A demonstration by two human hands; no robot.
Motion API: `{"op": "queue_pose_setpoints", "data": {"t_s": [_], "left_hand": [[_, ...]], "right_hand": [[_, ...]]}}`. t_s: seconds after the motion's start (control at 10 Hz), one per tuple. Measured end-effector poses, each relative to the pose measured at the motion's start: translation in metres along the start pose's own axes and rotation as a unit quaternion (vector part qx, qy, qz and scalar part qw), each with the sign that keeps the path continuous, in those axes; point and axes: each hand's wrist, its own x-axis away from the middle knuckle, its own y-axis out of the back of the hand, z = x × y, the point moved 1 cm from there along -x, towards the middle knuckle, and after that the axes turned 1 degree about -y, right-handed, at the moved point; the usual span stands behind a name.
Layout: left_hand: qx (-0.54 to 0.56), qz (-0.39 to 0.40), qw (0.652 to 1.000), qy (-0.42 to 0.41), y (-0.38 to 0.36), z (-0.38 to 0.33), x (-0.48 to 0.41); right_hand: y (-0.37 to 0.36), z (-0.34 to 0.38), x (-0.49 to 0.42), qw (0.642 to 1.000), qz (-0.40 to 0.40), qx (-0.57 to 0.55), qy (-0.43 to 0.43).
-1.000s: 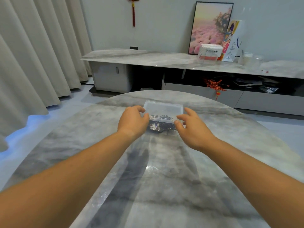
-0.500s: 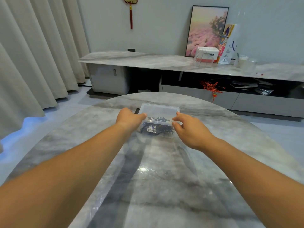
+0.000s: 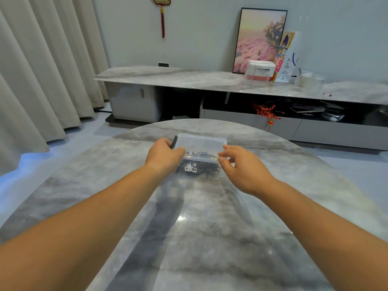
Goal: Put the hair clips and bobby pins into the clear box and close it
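Observation:
The clear box (image 3: 200,143) sits on the marble table, its transparent lid tilted down over the tray. Inside lies a dark heap of bobby pins and hair clips (image 3: 198,168), one of them with a white decoration. My left hand (image 3: 162,155) grips the box's left side with the thumb resting on the lid's front left corner. At the lid's front right corner, my right hand (image 3: 239,166) pinches the edge between thumb and index finger. A short black piece (image 3: 173,141) shows just beyond my left fingers; I cannot tell what it is.
The round grey marble table (image 3: 189,227) ends a little beyond the box. Behind it runs a low marble-topped cabinet (image 3: 189,78) with a framed picture, white boxes and clear cups. Curtains hang at the left.
My left hand has shifted to the box's left edge, with its thumb now on the lid. My right hand stays at the right corner. The box has not moved on the table.

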Motion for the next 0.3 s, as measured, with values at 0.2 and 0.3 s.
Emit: {"op": "queue_pose_setpoints", "data": {"t_s": [0.2, 0.3], "left_hand": [[0.045, 0.041, 0.998, 0.013, -0.001, 0.003, -0.005], [0.052, 0.062, 0.997, 0.017, -0.002, 0.005, -0.007]], "right_hand": [[-0.01, -0.012, -0.007, 0.997, -0.065, 0.009, 0.038], [-0.014, -0.016, -0.01, 0.994, -0.091, 0.014, 0.059]]}}
